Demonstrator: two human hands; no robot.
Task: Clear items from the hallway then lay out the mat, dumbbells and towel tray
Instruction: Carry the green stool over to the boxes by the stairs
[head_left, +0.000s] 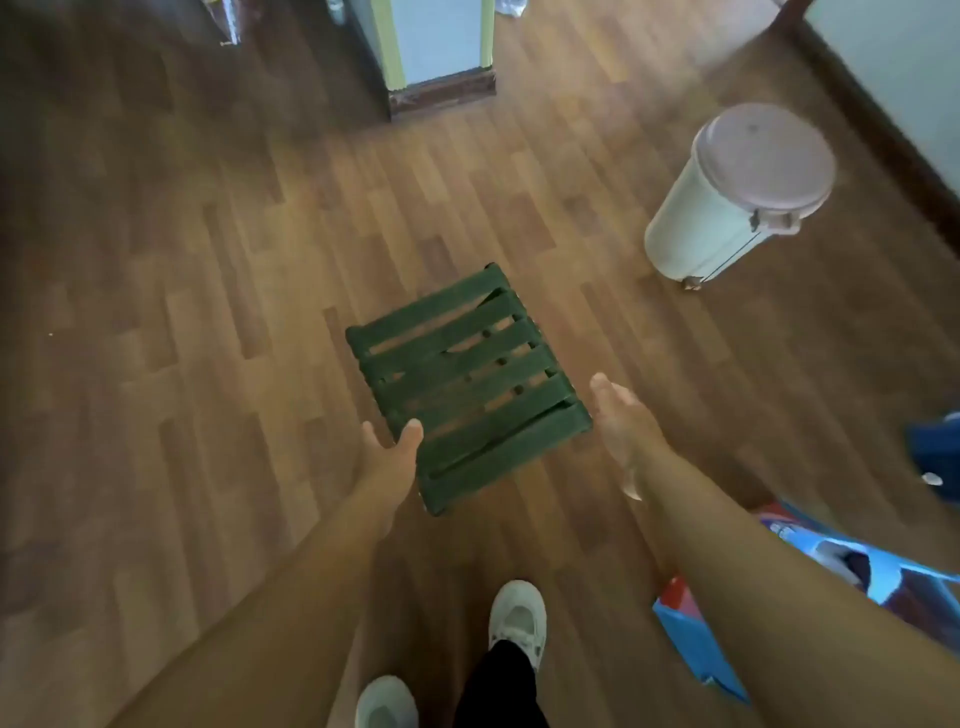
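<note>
A dark green slatted stool (467, 384) stands on the wooden floor in the middle of the head view. My left hand (389, 457) is at the stool's near left corner, thumb against the edge, fingers apart. To the right of the stool's near right corner is my right hand (621, 421), fingers extended and apart, close to the stool; whether it touches is unclear. Neither hand holds anything.
A white pedal bin with a pinkish lid (732, 192) stands at the upper right near a wall. A blue bag (810, 587) lies at the lower right. A pale cabinet with a dark base (441, 67) is at the top centre. My shoes (517, 623) are below.
</note>
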